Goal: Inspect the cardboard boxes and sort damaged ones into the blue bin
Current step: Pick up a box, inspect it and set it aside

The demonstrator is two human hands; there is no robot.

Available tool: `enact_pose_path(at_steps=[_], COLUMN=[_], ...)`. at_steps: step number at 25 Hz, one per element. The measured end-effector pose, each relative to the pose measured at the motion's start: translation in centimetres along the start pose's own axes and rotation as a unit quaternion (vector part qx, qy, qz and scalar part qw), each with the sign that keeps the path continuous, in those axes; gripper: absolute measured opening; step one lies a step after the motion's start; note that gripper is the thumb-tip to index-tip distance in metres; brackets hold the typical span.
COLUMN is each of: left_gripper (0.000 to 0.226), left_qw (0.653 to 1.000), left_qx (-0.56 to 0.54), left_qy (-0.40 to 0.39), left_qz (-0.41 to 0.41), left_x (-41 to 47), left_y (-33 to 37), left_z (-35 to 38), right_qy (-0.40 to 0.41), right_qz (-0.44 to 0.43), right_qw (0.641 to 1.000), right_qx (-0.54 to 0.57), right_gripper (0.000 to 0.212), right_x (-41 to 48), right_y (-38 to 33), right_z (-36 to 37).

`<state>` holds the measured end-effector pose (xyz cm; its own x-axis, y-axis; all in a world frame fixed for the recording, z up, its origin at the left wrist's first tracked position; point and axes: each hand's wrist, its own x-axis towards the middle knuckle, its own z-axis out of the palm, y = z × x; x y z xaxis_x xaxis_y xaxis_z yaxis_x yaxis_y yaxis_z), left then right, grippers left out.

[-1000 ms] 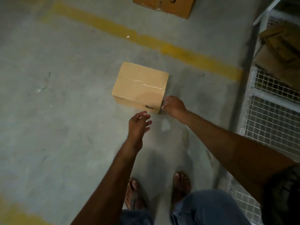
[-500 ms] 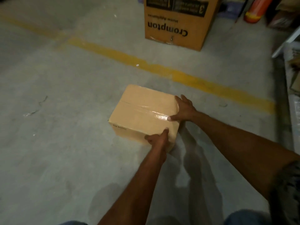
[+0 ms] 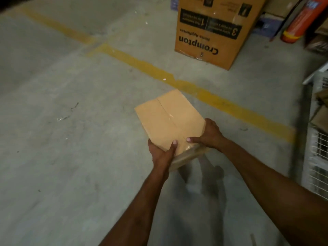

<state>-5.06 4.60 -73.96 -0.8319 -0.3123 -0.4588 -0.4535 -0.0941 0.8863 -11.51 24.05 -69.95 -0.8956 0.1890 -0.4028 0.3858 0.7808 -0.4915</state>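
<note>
A small tan cardboard box (image 3: 168,119), sealed along its top seam with clear tape, is held off the concrete floor in the middle of the view. My left hand (image 3: 160,153) grips its near left corner with the thumb on top. My right hand (image 3: 209,134) grips the near right edge, thumb lying across the top face. The box tilts with its taped top towards me. No blue bin shows in this view.
A large printed cardboard box (image 3: 211,31) stands on the floor ahead. A red fire extinguisher (image 3: 300,22) leans at the far right. A white wire-mesh cage (image 3: 317,157) with cardboard inside lines the right edge. A yellow floor line (image 3: 177,82) crosses beyond the small box.
Both hands closed on the small box and lifted it off the floor, turning it so its seam runs away from me. The view tipped up towards the large box.
</note>
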Motion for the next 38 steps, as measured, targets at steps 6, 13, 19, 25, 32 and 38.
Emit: enact_pose_path(at_steps=[6,13,19,25,32,38], left_gripper=[0.081,0.072,0.072,0.068,0.092,0.084], left_qw=[0.994,0.984,0.980,0.971,0.954,0.958], left_qx=[0.048,0.127,0.116,0.071,0.125,0.050], left_qy=[0.088,0.024,0.052,0.038,0.002,-0.088], left_qz=[0.046,0.121,0.152,0.225,0.273,0.267], left_x=[-11.7,-30.6,-44.7,-63.3,-78.0,-90.2], left_y=[16.1,33.9,45.5,47.1,46.4,41.4], left_z=[-8.0,-17.2,-24.6,-29.8,-35.0,-35.9], right_qy=[0.114,0.115,0.130,0.117,0.222,0.251], right_qz=[-0.020,0.007,-0.064,-0.101,-0.120,-0.134], right_qw=[0.988,0.978,0.952,0.936,0.925,0.905], right_qx=[0.099,0.176,0.269,0.317,0.282,0.316], right_gripper=[0.091,0.076,0.094,0.060,0.072,0.082], right_x=[-14.1,-34.2,-50.8,-67.9,-85.0,-99.4], right_y=[-10.7,-20.6,-25.1,-24.6,-21.3,-15.1], right_z=[-10.0,-22.4,-31.1,-36.8,-41.0,-39.0])
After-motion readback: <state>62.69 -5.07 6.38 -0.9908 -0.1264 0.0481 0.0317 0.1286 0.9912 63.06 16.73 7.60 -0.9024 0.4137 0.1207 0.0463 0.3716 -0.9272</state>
